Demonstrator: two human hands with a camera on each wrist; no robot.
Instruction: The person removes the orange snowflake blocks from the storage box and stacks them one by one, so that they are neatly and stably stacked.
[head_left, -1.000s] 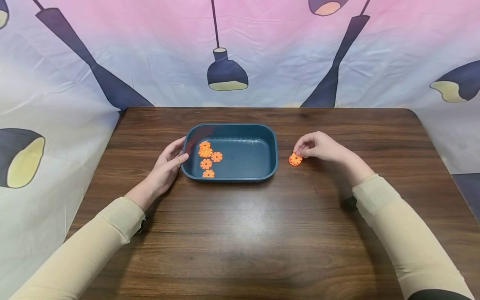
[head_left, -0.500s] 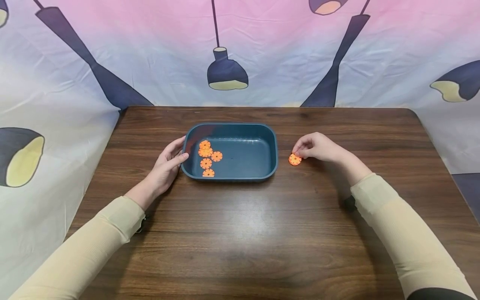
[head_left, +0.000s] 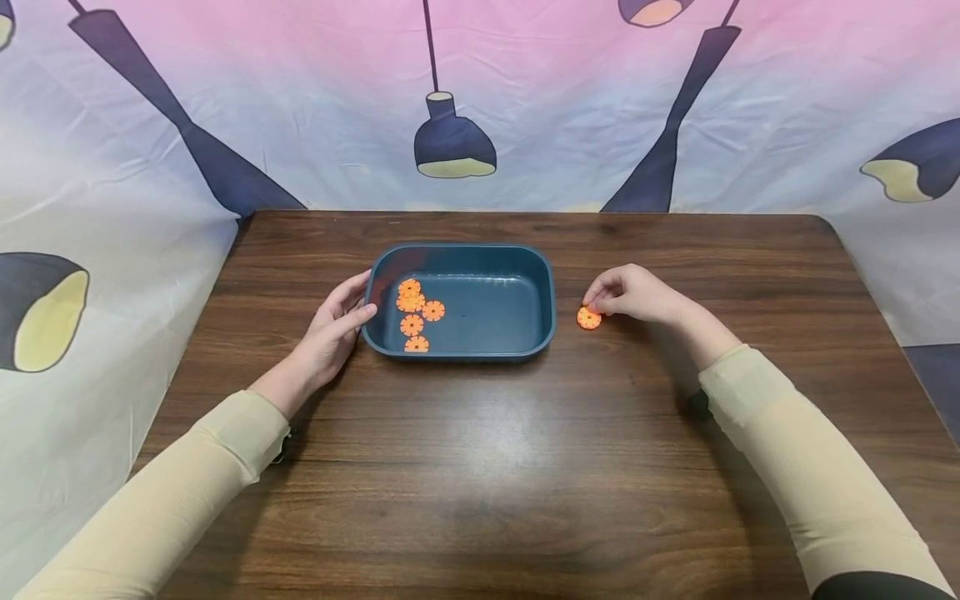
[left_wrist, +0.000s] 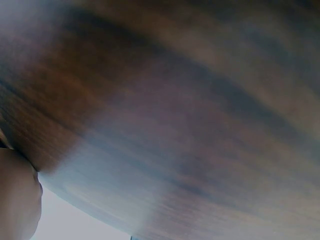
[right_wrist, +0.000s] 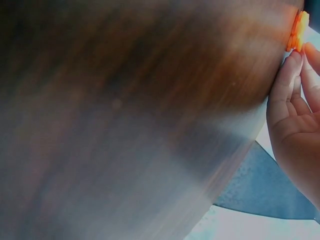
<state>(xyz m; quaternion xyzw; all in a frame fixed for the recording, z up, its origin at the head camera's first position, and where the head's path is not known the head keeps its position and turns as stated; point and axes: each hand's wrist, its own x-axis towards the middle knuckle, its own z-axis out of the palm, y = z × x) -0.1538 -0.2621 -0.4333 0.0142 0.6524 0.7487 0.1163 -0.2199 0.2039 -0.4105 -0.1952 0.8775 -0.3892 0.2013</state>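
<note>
Blue tray (head_left: 487,317) sits on the wooden table (head_left: 480,467); all positions are taken from it. Left hand (head_left: 327,337) holds the tray's left end: thumb on the rim, fingers against the outer wall, partly hidden by it. Left wrist view is blurred and shows little of this hand, so how the hidden fingertips lie cannot be told.

Right hand (head_left: 633,293) is just beyond the tray's right end. Its thumb and forefinger pinch a small stack of orange notched discs (head_left: 588,318), near the tray but apart from it; whether the stack touches the table cannot be told.

Loose discs (head_left: 432,311) lie inside the tray, all toward its left end. Some overlap, so exact count is unclear. Behind the tray, past the table edge, hangs a cloth (head_left: 540,125) printed with dark lamps (head_left: 455,146).
</note>
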